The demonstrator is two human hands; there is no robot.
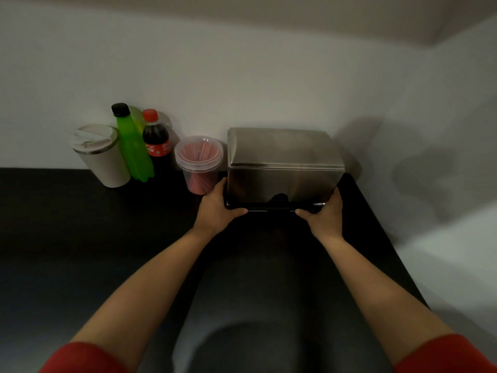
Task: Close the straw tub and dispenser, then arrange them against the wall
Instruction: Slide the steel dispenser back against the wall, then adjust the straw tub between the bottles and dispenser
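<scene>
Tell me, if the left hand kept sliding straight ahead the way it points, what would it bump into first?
Probably the straw tub. The left hand grips the metal dispenser's near left corner, pointing toward the wall, and the tub stands just beyond it. Depth is hard to judge.

Against the white wall (242, 76), at the back of the black countertop (80, 224), a Coca-Cola bottle (156, 142) with a red cap stands just right of a green soda bottle (133, 146) with a black cap, and a lidded cream tumbler (100, 156) stands at that green bottle's left.
</scene>
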